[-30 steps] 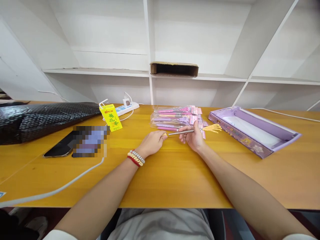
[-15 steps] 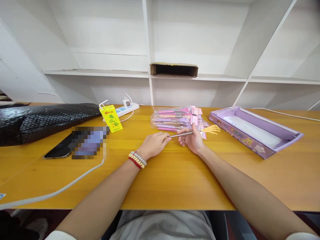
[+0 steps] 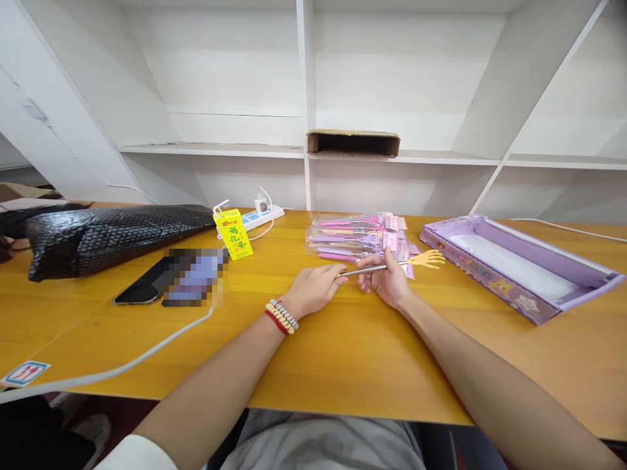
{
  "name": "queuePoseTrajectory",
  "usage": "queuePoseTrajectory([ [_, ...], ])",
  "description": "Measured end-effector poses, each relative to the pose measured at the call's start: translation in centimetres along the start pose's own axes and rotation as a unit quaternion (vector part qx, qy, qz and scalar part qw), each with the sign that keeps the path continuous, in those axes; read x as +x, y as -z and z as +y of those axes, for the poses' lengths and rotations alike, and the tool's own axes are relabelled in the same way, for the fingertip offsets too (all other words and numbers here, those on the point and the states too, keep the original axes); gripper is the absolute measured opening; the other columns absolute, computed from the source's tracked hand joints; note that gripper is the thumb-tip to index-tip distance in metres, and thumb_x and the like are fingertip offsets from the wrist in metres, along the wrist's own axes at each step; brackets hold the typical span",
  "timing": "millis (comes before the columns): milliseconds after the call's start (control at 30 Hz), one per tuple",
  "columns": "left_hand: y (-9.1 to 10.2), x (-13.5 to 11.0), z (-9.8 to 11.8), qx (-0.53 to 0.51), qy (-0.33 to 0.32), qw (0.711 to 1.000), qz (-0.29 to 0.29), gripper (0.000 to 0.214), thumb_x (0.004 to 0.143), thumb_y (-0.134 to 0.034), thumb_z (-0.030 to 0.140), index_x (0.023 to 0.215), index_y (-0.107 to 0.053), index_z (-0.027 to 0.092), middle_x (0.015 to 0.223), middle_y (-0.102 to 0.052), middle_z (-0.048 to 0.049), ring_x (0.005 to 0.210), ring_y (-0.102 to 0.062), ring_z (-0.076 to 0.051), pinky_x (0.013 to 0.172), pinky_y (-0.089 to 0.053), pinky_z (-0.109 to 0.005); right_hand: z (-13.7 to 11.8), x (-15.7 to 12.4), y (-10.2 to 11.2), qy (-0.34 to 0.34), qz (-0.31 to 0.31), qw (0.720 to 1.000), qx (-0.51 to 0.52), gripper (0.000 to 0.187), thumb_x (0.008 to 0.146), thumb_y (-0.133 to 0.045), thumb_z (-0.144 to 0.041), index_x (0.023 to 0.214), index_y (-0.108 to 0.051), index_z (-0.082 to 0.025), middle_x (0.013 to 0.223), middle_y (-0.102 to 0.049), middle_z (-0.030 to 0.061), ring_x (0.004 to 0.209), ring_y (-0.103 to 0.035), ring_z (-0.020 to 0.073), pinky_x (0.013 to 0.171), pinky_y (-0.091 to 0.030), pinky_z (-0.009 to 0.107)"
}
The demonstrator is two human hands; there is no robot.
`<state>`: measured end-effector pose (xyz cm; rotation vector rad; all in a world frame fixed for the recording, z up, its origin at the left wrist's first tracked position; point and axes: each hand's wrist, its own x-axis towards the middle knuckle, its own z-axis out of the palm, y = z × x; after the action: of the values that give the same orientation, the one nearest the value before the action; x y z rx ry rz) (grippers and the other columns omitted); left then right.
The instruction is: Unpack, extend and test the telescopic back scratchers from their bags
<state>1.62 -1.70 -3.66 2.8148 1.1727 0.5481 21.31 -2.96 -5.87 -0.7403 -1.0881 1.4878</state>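
Both my hands hold a small telescopic back scratcher with a metal rod and a yellow hand-shaped head. My left hand, with bead bracelets at the wrist, is closed on the handle end. My right hand pinches the rod near the yellow head. Just behind them lies a pile of packaged pink and purple back scratchers in clear bags.
An open purple box lies at the right on the wooden table. A yellow drink carton, a power strip, a phone, a black padded bag and a white cable are on the left. White shelves hold a cardboard box.
The rod between my hands has got shorter as my left hand closed in toward my right. The camera has shifted a little, so everything sits further right in view.
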Motion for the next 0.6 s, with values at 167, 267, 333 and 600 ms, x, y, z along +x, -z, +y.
queuePoseTrajectory([
  [167, -0.1, -0.1, 0.5, 0.013, -0.013, 1.0, 0.013, 0.034, 0.092, -0.029, 0.038, 0.115, -0.05, 0.025, 0.105, -0.064, -0.0038, 0.09, -0.061, -0.02, 0.072, -0.043, -0.03, -0.1, -0.1, -0.2, 0.008, 0.007, 1.0, -0.005, 0.049, 0.081, -0.037, -0.057, 0.087, -0.062, -0.016, 0.054, -0.058, 0.0047, 0.047, -0.053, 0.0163, 0.041, -0.037, 0.025],
  [267, -0.3, -0.1, 0.6, 0.009, -0.021, 1.0, 0.016, 0.033, 0.092, -0.029, 0.037, 0.113, -0.051, 0.024, 0.103, -0.065, -0.0037, 0.089, -0.061, -0.02, 0.072, -0.043, -0.029, 0.1, -0.2, -0.5, 0.032, -0.001, 0.999, -0.004, 0.038, 0.081, -0.04, -0.045, 0.093, -0.061, -0.016, 0.054, -0.058, 0.0036, 0.046, -0.052, 0.0161, 0.041, -0.037, 0.025],
  [333, -0.4, -0.2, 0.8, 0.001, -0.028, 1.0, 0.011, 0.032, 0.092, -0.029, 0.037, 0.11, -0.052, 0.024, 0.1, -0.065, -0.0035, 0.088, -0.061, -0.019, 0.071, -0.043, -0.029, 0.3, -0.4, -0.7, 0.047, -0.013, 0.999, -0.007, 0.035, 0.08, -0.041, -0.039, 0.096, -0.061, -0.016, 0.054, -0.058, 0.0033, 0.046, -0.053, 0.0163, 0.041, -0.037, 0.025],
  [600, -0.1, 0.0, 1.5, -0.028, -0.042, 0.999, 0.012, 0.031, 0.092, -0.028, 0.035, 0.102, -0.056, 0.024, 0.094, -0.065, -0.0017, 0.082, -0.06, -0.016, 0.07, -0.042, -0.027, 0.6, -0.4, -1.2, 0.044, -0.02, 0.999, -0.019, 0.031, 0.079, -0.041, -0.034, 0.089, -0.063, -0.015, 0.051, -0.056, 0.0037, 0.045, -0.052, 0.0165, 0.042, -0.037, 0.026],
])
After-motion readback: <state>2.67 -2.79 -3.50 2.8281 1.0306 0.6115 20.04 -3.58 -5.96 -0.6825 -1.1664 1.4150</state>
